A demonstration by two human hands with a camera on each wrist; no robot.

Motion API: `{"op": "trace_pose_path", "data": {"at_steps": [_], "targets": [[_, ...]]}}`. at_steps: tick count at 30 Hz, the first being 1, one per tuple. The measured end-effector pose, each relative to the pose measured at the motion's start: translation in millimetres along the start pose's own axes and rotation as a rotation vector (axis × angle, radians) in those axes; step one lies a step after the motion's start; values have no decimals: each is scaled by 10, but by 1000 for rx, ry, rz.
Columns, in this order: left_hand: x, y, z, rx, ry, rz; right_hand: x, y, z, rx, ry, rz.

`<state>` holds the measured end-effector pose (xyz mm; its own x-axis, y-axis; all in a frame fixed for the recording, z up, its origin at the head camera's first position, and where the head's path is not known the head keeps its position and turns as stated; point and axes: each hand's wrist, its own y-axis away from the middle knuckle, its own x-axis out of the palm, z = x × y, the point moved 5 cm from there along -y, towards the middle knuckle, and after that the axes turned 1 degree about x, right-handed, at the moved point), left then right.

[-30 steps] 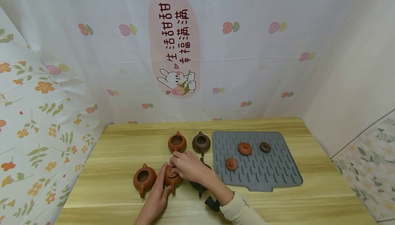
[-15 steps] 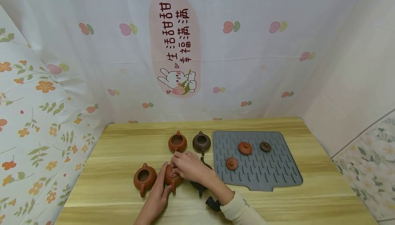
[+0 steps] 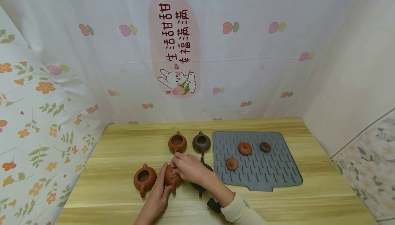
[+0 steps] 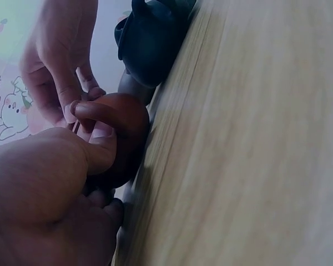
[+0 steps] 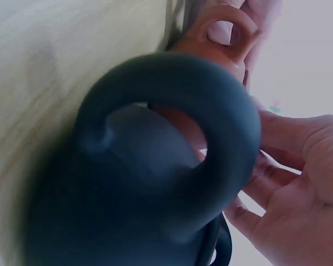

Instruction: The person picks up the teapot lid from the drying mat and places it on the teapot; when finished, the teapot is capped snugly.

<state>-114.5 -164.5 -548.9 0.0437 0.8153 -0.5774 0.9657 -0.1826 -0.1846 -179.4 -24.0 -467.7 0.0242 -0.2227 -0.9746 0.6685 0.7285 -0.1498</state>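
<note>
The right hand (image 3: pixel 188 167) pinches the top of a round, reddish-brown clay lid (image 3: pixel 174 176); the fingertips hide its knob. The lid lies at the mouth of a rounded, reddish-brown clay teapot (image 3: pixel 169 180) with a loop handle; whether it is fully seated cannot be told. The left hand (image 3: pixel 158 192) holds this teapot, fingers along its left side and thumb beside the handle. The teapot stands upright on the light wood-grain counter (image 3: pixel 114 153), handle toward the person.

Adjacent on the right, a black, rounded teapot (image 3: pixel 199 186) stands partly hidden beneath the right forearm, which wears a cream sleeve (image 3: pixel 239 211). Left of the left hand is an orange-brown, open-mouthed clay teapot (image 3: pixel 150 181). Behind the hands, two lidless teapots stand side by side: one orange-red clay (image 3: pixel 176 148), one dark brown (image 3: pixel 201 146).

At the right, a grey, ridged mat (image 3: pixel 259 178) bears three separate lids: a light reddish-brown round lid (image 3: pixel 231 164) nearest the person, an orange-red lid (image 3: pixel 245 149) and a small dark brown lid (image 3: pixel 265 146) farther back. A white printed cloth (image 3: pixel 256 63) hangs behind the counter.
</note>
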Motion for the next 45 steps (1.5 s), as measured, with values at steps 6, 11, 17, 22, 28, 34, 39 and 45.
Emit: {"op": "trace_pose_path", "data": {"at_steps": [6, 11, 17, 22, 28, 34, 39, 45], "targets": [[15, 0, 41, 42, -65, -26, -119, 242, -175, 8, -142, -88], [-111, 31, -102, 94, -125, -1, -288, 603, -541, 88, -254, -226], [-405, 73, -294, 142, -147, -24, -418, 1122, -1124, 364, -253, -318], [-672, 97, -417, 247, -148, -129, -471, 1417, -1404, 492, -249, -349], [-889, 94, -242, 261, -131, -184, -511, 1552, -1543, 537, -265, -352], [-964, 90, 96, 160, -25, -103, -479, 1634, -1620, 568, -245, -326], [-990, 112, 344, 124, 66, -39, -430, 1631, -1646, 566, -245, -293], [-924, 189, 541, 210, 93, -15, -387, 1577, -1639, 538, -264, -258]]}}
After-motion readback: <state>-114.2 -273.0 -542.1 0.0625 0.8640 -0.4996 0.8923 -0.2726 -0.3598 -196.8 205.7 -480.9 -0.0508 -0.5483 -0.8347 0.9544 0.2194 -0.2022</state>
